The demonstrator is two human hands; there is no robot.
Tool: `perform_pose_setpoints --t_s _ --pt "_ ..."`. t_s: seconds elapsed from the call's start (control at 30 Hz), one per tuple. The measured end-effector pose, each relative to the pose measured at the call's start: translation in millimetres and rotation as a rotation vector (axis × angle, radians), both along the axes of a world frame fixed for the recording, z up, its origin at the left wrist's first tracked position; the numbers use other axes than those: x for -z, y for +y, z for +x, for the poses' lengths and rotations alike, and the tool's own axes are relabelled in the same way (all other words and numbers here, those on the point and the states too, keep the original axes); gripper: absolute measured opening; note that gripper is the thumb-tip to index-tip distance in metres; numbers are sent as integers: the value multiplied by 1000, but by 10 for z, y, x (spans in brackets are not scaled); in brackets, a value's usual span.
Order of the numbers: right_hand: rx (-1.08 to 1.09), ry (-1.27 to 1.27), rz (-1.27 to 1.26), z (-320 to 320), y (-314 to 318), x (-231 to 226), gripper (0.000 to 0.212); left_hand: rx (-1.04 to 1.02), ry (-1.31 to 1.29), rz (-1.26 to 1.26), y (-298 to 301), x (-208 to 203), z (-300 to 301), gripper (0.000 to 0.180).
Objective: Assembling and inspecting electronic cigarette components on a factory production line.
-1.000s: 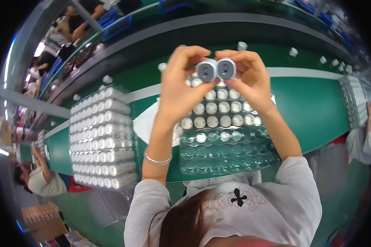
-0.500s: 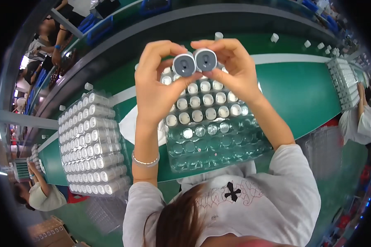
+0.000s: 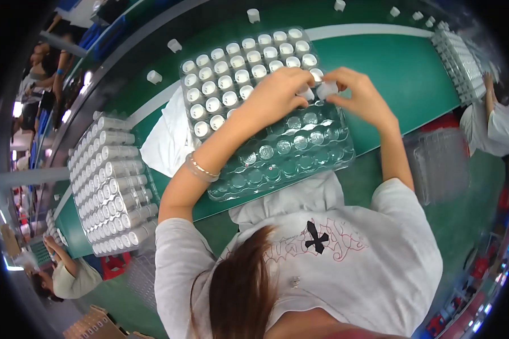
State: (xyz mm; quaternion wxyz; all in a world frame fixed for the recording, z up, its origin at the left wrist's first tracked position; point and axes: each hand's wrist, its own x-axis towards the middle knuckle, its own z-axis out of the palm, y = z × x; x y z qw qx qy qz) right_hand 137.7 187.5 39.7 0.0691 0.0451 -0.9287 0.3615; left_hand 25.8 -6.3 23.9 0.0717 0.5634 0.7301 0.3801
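Note:
A clear plastic tray with rows of round pockets lies in front of me on the green table. White cylindrical parts stand upright in its far rows, while its near pockets hold none. Over the right side of the tray, my left hand pinches one white cylinder. Beside it my right hand has a second white cylinder between thumb and fingers. Both cylinders are low at the tray, just in front of the filled rows; whether they sit in pockets is hard to make out.
A white cloth lies left of the tray. Stacked trays of white cylinders stand farther left, and another stack at far right. Loose white cylinders stand along the far strip. Co-workers sit on both sides.
Both hands have come down from holding the two cylinders up, grey ends showing, to the tray's right side. The cylinders have turned and lowered with them. My view has shifted.

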Motion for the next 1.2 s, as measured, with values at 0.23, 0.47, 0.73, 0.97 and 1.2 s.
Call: perform_pose_setpoints --t_s 0.23,0.47,0.73,0.97,1.2 --pt "-8 162 19 3 -109 128 36 47 109 -10 -53 108 181 28" --pt "192 225 -378 -38 -134 583 23 -1 -18 -59 -427 56 264 36" --pt "233 248 -485 -81 -118 699 18 87 -75 -81 -634 6 314 42" --pt "244 242 -468 -68 -96 673 17 73 -21 -130 -587 37 281 43" --pt "234 247 -460 -51 -99 677 18 79 -3 -121 -578 64 271 44"
